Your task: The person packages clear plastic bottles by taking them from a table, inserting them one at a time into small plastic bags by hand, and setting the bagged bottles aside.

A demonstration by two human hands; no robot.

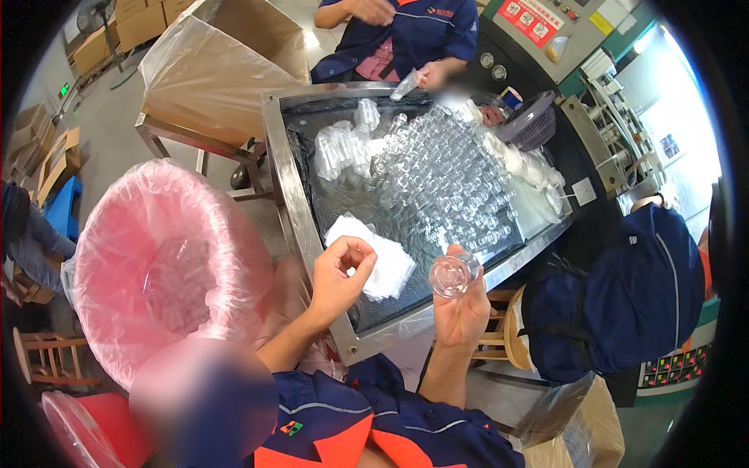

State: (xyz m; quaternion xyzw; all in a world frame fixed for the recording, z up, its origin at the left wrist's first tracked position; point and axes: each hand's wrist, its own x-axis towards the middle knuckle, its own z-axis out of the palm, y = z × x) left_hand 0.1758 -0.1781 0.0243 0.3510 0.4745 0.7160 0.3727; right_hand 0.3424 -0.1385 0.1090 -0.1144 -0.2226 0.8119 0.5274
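Container (451, 277), clear and round, sits clasped in the right hand (463, 318) by a metal-rimmed table's (406, 321) near edge; watching remotely, I cannot tell whether the left hand's (337, 274) curled fingertips meet near white sheets (395, 273).

The right hand (462, 316) holds a clear cup (450, 277) by the near rim of a table (287, 164) bearing clustered clear pieces (449, 168), while the left hand (337, 274) curls over white sheets (392, 273).
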